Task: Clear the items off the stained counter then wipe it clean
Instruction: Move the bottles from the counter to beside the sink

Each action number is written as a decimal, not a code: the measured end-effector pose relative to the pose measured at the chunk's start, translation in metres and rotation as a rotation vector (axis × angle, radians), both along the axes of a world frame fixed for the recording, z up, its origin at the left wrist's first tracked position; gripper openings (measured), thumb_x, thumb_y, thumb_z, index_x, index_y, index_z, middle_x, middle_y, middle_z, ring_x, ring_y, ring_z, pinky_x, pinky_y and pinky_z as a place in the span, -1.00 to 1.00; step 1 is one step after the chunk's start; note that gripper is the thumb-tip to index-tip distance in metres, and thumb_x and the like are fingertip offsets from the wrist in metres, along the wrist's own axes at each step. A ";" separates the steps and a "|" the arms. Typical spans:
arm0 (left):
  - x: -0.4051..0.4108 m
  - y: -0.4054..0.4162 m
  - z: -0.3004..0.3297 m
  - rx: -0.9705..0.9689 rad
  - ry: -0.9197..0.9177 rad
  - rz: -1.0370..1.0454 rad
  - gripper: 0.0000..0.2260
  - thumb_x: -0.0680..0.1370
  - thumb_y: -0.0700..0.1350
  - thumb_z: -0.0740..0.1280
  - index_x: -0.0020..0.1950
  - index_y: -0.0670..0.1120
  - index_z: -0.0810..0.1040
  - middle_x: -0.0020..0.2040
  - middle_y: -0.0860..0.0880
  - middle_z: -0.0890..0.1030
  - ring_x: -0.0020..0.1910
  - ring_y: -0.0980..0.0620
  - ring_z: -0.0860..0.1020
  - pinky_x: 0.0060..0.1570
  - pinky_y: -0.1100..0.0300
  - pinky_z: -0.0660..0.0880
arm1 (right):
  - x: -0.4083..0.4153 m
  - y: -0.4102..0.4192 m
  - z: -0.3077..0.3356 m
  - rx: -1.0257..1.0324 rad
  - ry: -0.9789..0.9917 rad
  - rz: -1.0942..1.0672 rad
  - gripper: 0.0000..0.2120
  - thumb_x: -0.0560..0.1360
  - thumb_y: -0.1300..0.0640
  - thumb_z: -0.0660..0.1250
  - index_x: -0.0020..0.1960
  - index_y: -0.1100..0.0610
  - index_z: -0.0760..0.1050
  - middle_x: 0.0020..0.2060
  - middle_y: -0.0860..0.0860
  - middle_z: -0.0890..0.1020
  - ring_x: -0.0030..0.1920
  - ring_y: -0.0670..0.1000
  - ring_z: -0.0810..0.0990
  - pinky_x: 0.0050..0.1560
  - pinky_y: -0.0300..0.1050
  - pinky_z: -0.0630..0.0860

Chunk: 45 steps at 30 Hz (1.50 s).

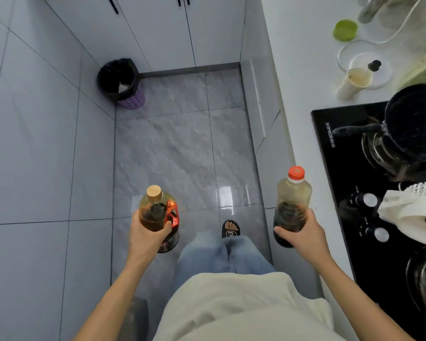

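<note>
Your left hand (146, 232) gripped a cork-stoppered amber glass bottle (158, 215) over the floor, your right hand (303, 232) a red-capped clear plastic bottle of dark sauce (293, 200), both seemingly carried off the white counter (303, 77) for wiping

two upright bottles of dark liquid over the floor — cork-stoppered bottle (158, 212) left, red-capped bottle (292, 205) right.

Both forearms extended forward and down, bare. Left hand (146, 233) curled around a cork-stoppered bottle (158, 215), thumb across its front. Right hand (303, 232) wraps a red-capped bottle (292, 205), held upright.
</note>
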<state>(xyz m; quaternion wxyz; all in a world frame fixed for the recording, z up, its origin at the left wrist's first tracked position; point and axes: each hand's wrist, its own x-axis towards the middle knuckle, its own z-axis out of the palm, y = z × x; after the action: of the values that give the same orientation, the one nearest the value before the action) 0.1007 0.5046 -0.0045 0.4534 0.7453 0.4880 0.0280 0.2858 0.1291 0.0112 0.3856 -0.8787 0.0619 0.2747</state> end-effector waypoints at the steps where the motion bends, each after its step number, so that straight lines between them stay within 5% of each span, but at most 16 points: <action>1: 0.004 0.007 -0.001 0.013 0.013 0.014 -0.41 0.16 0.24 0.57 0.11 0.43 0.42 0.03 0.33 0.60 0.01 0.35 0.58 -0.04 0.29 0.47 | 0.018 0.014 0.002 0.003 -0.015 0.014 -0.27 0.20 -0.19 0.63 0.24 -0.23 0.32 -0.03 -0.35 0.54 -0.06 -0.29 0.54 -0.16 -0.36 0.45; 6: 0.026 0.044 -0.010 0.002 0.092 0.070 -0.38 0.28 -0.03 0.69 0.18 0.24 0.43 0.00 0.28 0.61 0.02 0.13 0.61 -0.04 0.17 0.48 | 0.110 0.085 0.016 0.070 -0.067 0.048 -0.28 0.20 -0.19 0.64 0.23 -0.29 0.31 -0.03 -0.39 0.54 -0.05 -0.34 0.52 -0.16 -0.45 0.39; 9: 0.050 0.071 -0.016 -0.006 0.119 0.100 -0.36 0.30 -0.06 0.70 0.18 0.26 0.40 -0.01 0.31 0.57 0.01 0.12 0.58 -0.07 0.23 0.44 | 0.156 0.124 0.019 0.076 -0.075 0.075 -0.24 0.26 -0.15 0.64 0.33 -0.26 0.30 0.09 -0.21 0.57 0.04 -0.16 0.54 -0.09 -0.41 0.41; 13: 0.101 0.117 -0.020 -0.028 0.138 0.106 -0.34 0.28 -0.05 0.70 0.16 0.30 0.37 -0.03 0.29 0.57 0.04 0.03 0.59 -0.01 0.14 0.47 | 0.206 0.166 0.019 0.064 -0.069 0.062 -0.27 0.25 -0.13 0.65 0.25 -0.31 0.28 0.02 -0.27 0.56 -0.02 -0.23 0.54 -0.12 -0.37 0.41; 17: 0.174 0.160 -0.015 -0.032 0.120 0.064 -0.41 0.15 0.20 0.59 0.09 0.39 0.42 -0.03 0.29 0.62 -0.03 0.25 0.60 -0.09 0.26 0.47 | 0.240 0.191 0.015 0.008 -0.055 0.028 -0.28 0.21 -0.15 0.64 0.21 -0.34 0.28 -0.04 -0.39 0.53 -0.07 -0.35 0.51 -0.13 -0.29 0.44; 21: 0.260 0.197 -0.007 -0.027 0.060 -0.033 -0.42 0.17 0.24 0.55 0.12 0.41 0.43 0.04 0.50 0.57 0.01 0.49 0.57 -0.09 0.37 0.43 | 0.264 0.199 0.010 -0.036 -0.029 -0.034 -0.26 0.19 -0.17 0.65 0.16 -0.43 0.25 -0.05 -0.36 0.55 -0.09 -0.30 0.53 -0.14 -0.29 0.44; 25: 0.351 0.226 -0.003 -0.047 0.045 -0.097 -0.39 0.20 0.25 0.57 0.18 0.33 0.41 0.07 0.32 0.62 0.08 0.24 0.61 0.02 0.21 0.52 | 0.288 0.204 0.004 -0.062 0.010 -0.119 -0.31 0.20 -0.15 0.66 0.15 -0.32 0.30 -0.06 -0.36 0.55 -0.08 -0.25 0.55 -0.17 -0.29 0.44; 33: 0.511 0.271 -0.003 -0.032 0.050 -0.194 -0.41 0.21 0.24 0.56 0.15 0.38 0.39 0.06 0.29 0.62 0.05 0.29 0.59 0.03 0.15 0.52 | 0.390 0.233 -0.012 -0.083 0.059 -0.205 -0.28 0.15 -0.23 0.62 0.20 -0.24 0.33 -0.05 -0.31 0.57 -0.08 -0.17 0.59 -0.19 -0.27 0.45; 38: 0.560 0.300 -0.002 -0.016 0.111 -0.176 -0.38 0.20 0.21 0.54 0.19 0.28 0.38 0.01 0.26 0.61 0.06 0.03 0.60 0.05 0.05 0.51 | 0.482 0.277 -0.009 -0.031 0.024 -0.169 -0.27 0.12 -0.30 0.58 0.17 -0.34 0.28 -0.05 -0.39 0.54 -0.07 -0.28 0.55 -0.16 -0.30 0.46; 45: 0.588 0.351 -0.005 -0.020 0.202 -0.119 -0.35 0.27 0.07 0.62 0.27 0.16 0.42 0.03 0.17 0.64 0.08 -0.01 0.62 0.04 0.04 0.50 | 0.601 0.348 0.001 0.018 -0.036 -0.134 -0.28 0.15 -0.25 0.61 0.16 -0.36 0.28 -0.04 -0.40 0.54 -0.05 -0.34 0.53 -0.13 -0.36 0.44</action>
<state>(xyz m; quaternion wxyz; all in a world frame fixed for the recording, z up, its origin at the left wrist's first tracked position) 0.6889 0.8557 -0.0091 0.4102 0.7673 0.4865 -0.0793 0.8870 0.4775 0.0118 0.4122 -0.8738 0.1113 0.2329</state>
